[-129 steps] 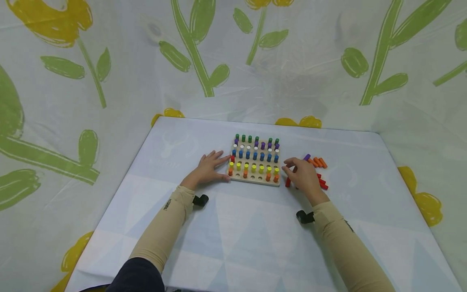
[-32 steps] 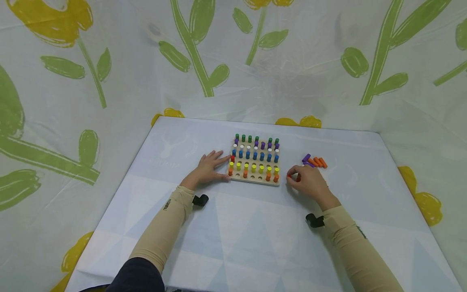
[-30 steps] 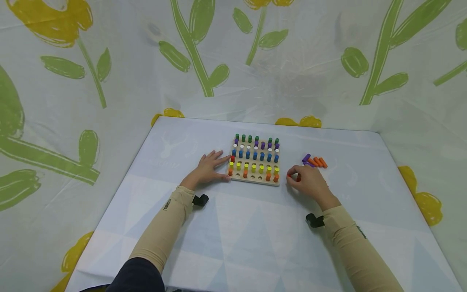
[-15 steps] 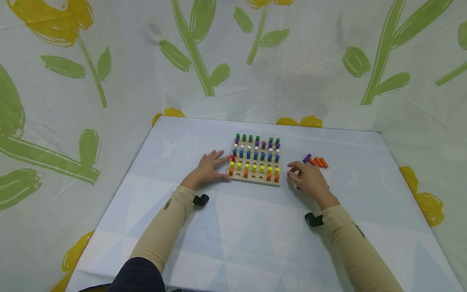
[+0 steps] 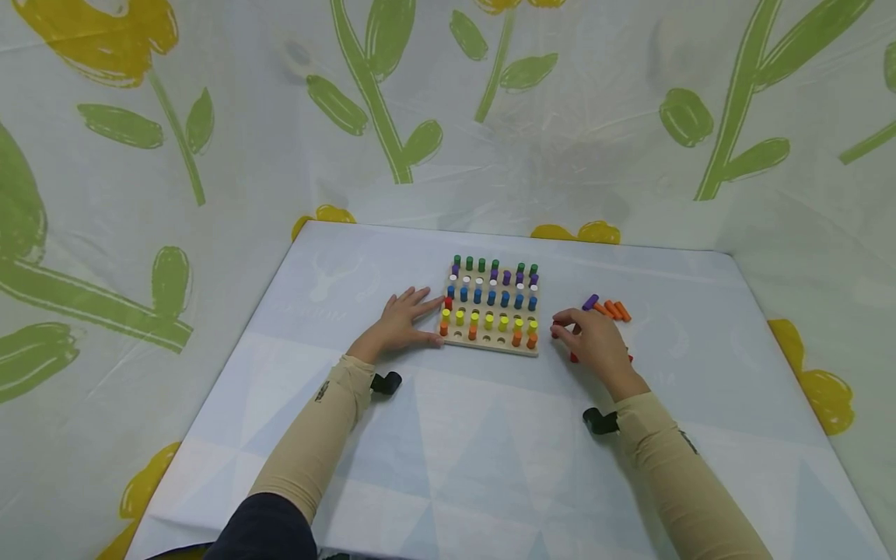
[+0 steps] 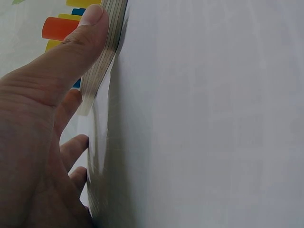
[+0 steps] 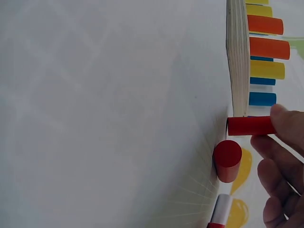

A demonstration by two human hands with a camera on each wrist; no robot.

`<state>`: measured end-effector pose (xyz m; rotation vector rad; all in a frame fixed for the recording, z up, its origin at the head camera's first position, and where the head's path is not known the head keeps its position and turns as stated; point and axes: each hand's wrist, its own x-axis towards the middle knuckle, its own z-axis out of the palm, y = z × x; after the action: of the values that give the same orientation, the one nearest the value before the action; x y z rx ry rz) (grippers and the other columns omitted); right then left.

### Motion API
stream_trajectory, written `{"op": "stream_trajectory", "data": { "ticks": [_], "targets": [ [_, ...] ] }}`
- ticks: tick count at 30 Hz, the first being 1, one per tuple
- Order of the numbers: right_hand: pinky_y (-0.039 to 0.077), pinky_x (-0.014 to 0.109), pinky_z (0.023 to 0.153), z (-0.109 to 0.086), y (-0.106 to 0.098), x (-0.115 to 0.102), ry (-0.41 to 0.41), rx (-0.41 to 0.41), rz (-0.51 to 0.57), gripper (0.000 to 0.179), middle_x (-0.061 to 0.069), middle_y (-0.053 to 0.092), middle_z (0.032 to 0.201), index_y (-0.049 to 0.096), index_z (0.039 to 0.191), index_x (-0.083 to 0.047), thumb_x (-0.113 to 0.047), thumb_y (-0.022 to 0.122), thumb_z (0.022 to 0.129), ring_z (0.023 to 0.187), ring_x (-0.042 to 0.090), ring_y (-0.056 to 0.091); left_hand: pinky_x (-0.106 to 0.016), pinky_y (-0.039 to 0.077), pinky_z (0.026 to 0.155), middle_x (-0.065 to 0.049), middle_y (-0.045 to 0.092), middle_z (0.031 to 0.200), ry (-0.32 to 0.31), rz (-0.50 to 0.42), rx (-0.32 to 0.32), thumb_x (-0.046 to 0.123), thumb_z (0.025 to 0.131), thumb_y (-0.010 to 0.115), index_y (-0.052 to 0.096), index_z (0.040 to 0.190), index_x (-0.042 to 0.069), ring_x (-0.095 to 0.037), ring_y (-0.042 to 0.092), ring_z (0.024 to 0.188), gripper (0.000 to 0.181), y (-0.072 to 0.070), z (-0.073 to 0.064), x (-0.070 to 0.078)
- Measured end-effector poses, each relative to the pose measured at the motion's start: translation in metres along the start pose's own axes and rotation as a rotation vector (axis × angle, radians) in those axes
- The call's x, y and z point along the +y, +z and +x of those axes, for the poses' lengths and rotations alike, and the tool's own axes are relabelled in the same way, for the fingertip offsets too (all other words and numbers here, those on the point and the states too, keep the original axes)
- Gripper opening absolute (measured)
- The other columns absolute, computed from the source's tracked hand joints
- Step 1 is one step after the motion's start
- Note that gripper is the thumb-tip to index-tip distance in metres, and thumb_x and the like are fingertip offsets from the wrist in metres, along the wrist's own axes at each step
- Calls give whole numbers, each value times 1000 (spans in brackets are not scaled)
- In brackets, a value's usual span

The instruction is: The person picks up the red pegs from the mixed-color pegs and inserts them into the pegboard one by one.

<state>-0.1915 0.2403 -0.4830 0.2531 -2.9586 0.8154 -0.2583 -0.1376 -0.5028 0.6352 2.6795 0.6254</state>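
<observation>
A wooden pegboard (image 5: 490,348) carries rows of upright green, purple, white, blue, yellow and orange pegs, plus one red peg (image 5: 448,302) at its left edge. My left hand (image 5: 397,323), fingers spread, touches the board's left side; in the left wrist view the thumb (image 6: 92,28) lies against its edge. Right of the board, my right hand (image 5: 595,342) pinches a red peg (image 7: 249,126) between thumb and forefinger, held upright at the tabletop. Another red peg (image 7: 227,160) lies beside it. Part of the loose red group is hidden under that hand.
Beyond the right hand lie loose orange pegs (image 5: 617,310) and a purple peg (image 5: 591,302). The pale patterned table (image 5: 462,467) extends all around the board. Flower-printed sheeting (image 5: 595,155) stands behind the table.
Since the oldest frame, my right hand has shifted right, away from the board, over the red pegs. In the last second it lifted its fingers slightly and a red peg shows upright there. My left hand stays put.
</observation>
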Motion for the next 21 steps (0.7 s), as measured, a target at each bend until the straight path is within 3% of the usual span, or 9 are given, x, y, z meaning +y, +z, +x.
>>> {"op": "stream_trajectory", "data": {
  "ticks": [21],
  "targets": [
    [53,31,68,-2,1,2,13,4,24,25,9,74,104,72,117,-5,-20,73,96,86,23,62,-55,-7,124,-6,13,171,-14,-16,-4,60,84,75,32,161,30,-32,-2,157,93,-1,-1,2]
  ]
}}
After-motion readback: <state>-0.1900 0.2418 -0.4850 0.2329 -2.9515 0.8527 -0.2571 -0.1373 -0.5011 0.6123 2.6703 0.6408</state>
